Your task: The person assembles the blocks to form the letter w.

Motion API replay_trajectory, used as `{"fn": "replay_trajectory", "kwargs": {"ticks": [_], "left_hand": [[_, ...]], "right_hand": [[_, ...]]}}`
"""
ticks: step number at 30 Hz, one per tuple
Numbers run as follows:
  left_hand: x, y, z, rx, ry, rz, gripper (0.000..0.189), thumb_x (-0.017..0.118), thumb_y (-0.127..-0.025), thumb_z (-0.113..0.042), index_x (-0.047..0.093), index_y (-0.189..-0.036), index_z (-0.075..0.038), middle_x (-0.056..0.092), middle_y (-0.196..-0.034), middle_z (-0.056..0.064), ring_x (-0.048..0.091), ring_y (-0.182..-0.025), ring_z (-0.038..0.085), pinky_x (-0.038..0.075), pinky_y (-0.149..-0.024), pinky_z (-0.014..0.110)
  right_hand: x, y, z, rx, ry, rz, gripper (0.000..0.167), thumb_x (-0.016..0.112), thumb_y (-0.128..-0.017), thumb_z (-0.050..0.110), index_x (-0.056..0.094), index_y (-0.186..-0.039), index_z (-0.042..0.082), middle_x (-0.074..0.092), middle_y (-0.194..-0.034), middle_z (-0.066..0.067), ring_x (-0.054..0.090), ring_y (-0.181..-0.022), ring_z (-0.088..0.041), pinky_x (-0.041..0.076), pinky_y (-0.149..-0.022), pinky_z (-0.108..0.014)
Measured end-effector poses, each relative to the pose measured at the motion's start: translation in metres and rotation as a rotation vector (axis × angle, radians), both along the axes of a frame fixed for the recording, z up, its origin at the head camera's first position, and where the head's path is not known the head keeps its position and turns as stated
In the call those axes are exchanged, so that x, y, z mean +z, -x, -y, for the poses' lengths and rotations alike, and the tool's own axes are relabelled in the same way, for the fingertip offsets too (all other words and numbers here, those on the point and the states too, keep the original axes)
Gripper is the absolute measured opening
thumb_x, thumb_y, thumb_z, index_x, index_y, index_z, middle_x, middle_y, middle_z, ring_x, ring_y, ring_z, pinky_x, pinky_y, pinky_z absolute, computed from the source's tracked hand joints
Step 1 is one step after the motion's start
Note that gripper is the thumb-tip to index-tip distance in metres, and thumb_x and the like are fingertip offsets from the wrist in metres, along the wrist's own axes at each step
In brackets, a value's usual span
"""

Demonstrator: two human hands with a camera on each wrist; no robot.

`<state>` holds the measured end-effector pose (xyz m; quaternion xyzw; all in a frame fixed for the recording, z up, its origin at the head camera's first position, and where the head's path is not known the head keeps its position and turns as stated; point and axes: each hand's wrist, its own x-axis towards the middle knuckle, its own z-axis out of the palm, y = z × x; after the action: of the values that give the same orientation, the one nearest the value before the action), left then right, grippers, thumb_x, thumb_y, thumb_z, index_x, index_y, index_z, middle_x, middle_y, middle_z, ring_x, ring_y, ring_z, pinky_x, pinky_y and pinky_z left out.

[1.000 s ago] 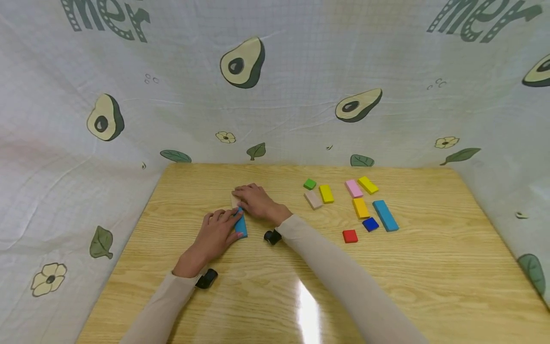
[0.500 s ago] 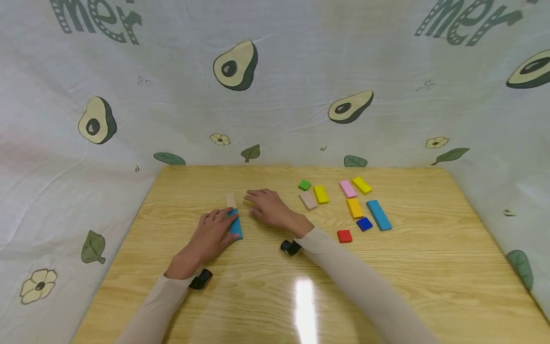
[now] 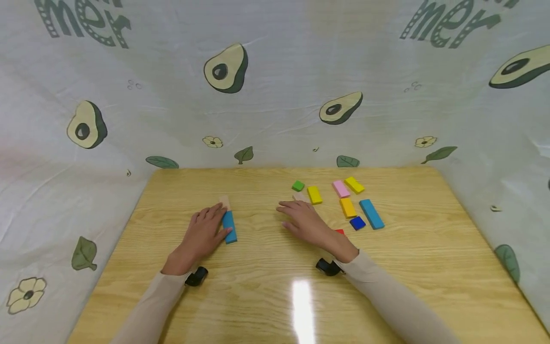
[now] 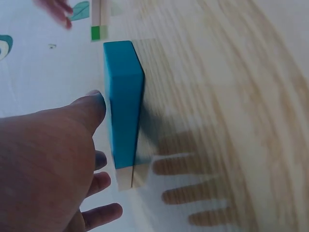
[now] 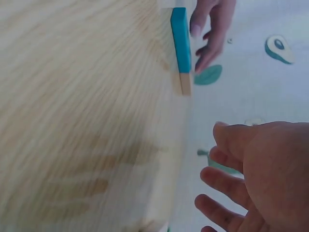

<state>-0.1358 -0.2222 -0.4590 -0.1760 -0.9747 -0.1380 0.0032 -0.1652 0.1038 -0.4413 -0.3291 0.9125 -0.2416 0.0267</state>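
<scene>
My left hand (image 3: 204, 234) lies beside a long light-blue block (image 3: 229, 229), its fingers reaching to the block's edge in the head view. End to end with the blue block, at its far end, is a beige block (image 3: 225, 202). In the left wrist view the thumb (image 4: 89, 108) is close to the blue block's side and the fingers are loosely extended. My right hand (image 3: 307, 223) hovers over the table with spread fingers and nothing in them. Partly behind it are a pale pinkish block (image 3: 299, 196) and a red block (image 3: 340, 231).
Around and beyond the right hand lie a green block (image 3: 298, 186), two yellow blocks (image 3: 314, 195), a pink block (image 3: 341, 189), an orange block (image 3: 348, 208), a dark-blue block (image 3: 357, 223) and another light-blue block (image 3: 372, 214). A patterned cloth (image 3: 275, 129) hangs behind the wooden table.
My right hand has left the beige block and moved right, towards the loose blocks. The left hand stays by the light-blue block. The head view has shifted slightly.
</scene>
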Motion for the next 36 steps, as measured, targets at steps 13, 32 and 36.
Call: {"fn": "replay_trajectory", "kwargs": {"ticks": [13,32,36], "left_hand": [[-0.003,-0.002,-0.001,0.004,0.0,0.002,0.061,0.068,-0.105,-0.03,0.051,-0.154,0.002,0.044,-0.162,0.024,0.041,-0.145,0.051,0.033,-0.115,0.069],[-0.006,-0.004,-0.004,0.018,0.021,-0.004,0.061,0.065,-0.107,-0.03,0.049,-0.156,0.001,0.043,-0.163,0.024,0.042,-0.143,0.051,0.033,-0.114,0.068],[-0.006,-0.005,-0.006,0.024,0.029,0.001,0.061,0.064,-0.107,-0.031,0.049,-0.156,0.002,0.042,-0.163,0.025,0.042,-0.143,0.051,0.033,-0.114,0.068]], "right_hand": [[-0.014,-0.027,-0.071,-0.125,0.03,-0.044,0.045,0.07,-0.103,0.011,0.062,-0.146,0.0,0.058,-0.153,-0.019,0.05,-0.141,-0.044,0.035,-0.116,-0.066],[-0.021,-0.048,-0.119,-0.199,-0.018,-0.06,0.055,0.084,-0.092,0.013,0.065,-0.142,0.0,0.063,-0.146,-0.019,0.056,-0.133,-0.043,0.039,-0.111,-0.065],[-0.022,-0.051,-0.123,-0.195,-0.02,-0.064,0.054,0.085,-0.091,0.013,0.066,-0.14,0.0,0.064,-0.144,-0.019,0.057,-0.132,-0.043,0.04,-0.11,-0.065]]}}
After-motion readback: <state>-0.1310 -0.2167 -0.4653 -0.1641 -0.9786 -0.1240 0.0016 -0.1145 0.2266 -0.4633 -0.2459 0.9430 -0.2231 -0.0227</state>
